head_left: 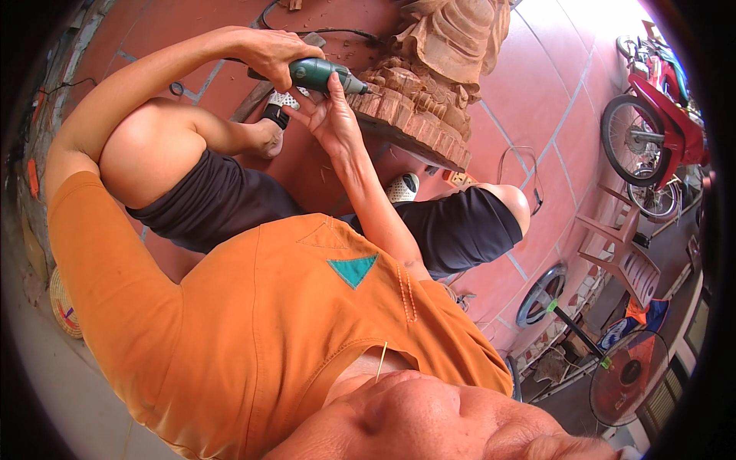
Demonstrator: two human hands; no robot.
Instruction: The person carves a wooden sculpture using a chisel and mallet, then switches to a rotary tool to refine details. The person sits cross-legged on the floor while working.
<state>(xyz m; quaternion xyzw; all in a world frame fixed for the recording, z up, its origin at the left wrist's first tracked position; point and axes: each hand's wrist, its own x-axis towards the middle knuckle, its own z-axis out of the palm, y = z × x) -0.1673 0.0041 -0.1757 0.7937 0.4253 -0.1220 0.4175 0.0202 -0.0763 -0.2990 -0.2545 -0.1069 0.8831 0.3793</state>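
Observation:
My left hand (280, 55) wraps round the body of a green rotary tool (310, 74) with a grey, tapering nose. The tool points to the right, its tip at the lower part of a reddish-brown wood carving (425, 84). Folded, robe-like shapes show on the carving above a rough, grooved base. My right hand (331, 121) is palm up beside the tool. Its thumb lies against the tool's nose while the other fingers spread apart toward the left.
My knees flank the work, with white dotted footwear (402, 186) near the carving's base. Dark cable (345, 31) and wood chips lie on the red tiles (537, 69). Rightward are a red motorbike (665, 126), a plastic chair (625, 257) and a standing fan (629, 376).

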